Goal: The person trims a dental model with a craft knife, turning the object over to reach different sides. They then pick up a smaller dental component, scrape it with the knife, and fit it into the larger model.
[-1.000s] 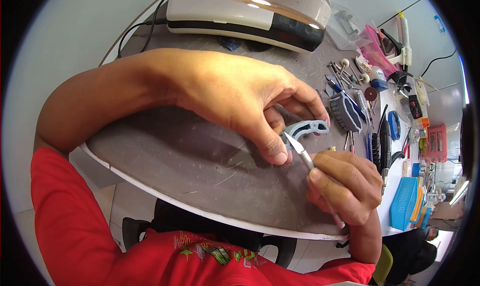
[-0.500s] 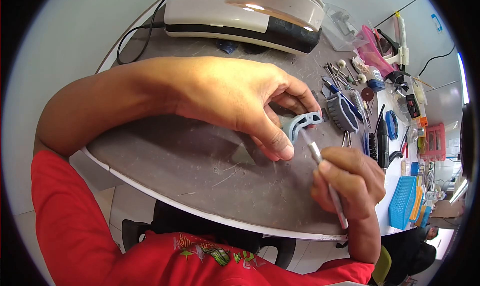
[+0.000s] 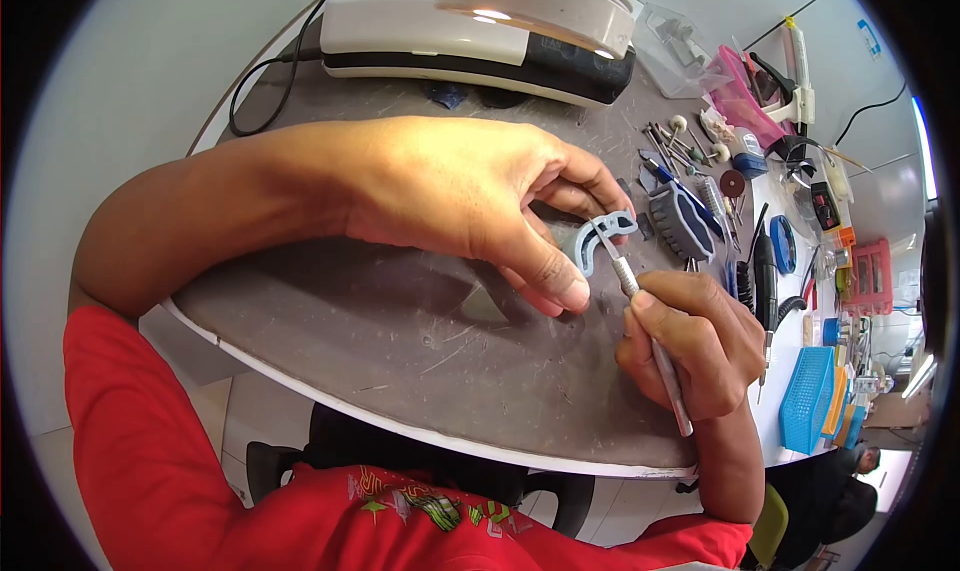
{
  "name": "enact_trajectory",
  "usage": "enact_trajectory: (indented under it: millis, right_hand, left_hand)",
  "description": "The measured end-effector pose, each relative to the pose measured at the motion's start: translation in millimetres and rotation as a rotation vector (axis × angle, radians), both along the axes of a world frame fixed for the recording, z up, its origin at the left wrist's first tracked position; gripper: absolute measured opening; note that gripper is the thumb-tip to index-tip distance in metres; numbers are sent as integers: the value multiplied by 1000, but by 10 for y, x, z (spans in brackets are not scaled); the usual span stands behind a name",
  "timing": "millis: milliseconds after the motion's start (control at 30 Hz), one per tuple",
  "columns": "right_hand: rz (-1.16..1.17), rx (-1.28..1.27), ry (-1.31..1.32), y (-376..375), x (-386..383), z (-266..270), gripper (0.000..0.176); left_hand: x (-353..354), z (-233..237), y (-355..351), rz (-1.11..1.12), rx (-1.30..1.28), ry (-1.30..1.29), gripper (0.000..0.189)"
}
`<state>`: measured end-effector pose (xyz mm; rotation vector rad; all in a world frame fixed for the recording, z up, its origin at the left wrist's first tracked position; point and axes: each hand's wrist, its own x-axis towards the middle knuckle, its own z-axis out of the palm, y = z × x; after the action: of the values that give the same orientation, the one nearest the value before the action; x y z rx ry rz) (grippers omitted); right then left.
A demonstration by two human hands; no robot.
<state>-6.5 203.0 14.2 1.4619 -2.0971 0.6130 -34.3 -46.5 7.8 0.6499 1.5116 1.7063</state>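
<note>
A small curved piece, pale blue-grey with a dark groove along it (image 3: pixel 586 255), is held over the table between the thumb and fingers of my left hand (image 3: pixel 455 191). My left fingers are partly hidden behind it. In my right hand (image 3: pixel 700 341), a slim metal craft knife (image 3: pixel 669 383) with a knurled collar is gripped like a pen. Its narrow blade reaches up to the left and overlaps the upper bend of the piece. Just right of the piece lies a larger ridged, arch-shaped mould, grey-blue and dark (image 3: pixel 684 225).
A white and black machine (image 3: pixel 430 41) stands at the back beneath a round lamp head (image 3: pixel 540 11). Several small rotary bits (image 3: pixel 690 149) lie at the back right, near a pink container (image 3: pixel 745 96). Further right are a black handpiece (image 3: pixel 766 286) and a blue basket (image 3: pixel 806 401).
The knife blade has moved up and left, from the piece's lower inner side to its upper bend. My right hand has shifted slightly; my left hand keeps its hold.
</note>
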Motion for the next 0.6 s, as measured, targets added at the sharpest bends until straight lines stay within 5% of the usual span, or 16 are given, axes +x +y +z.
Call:
enact_trajectory:
  millis: [300, 600]
  right_hand:
    - [-86, -36, 33, 18, -30, -24, 25]
    - [-203, 28, -66, 99, -121, -5, 20]
  left_hand:
    - [47, 22, -44, 78, -32, -27, 106]
    - [54, 45, -33, 59, -34, -52, 104]
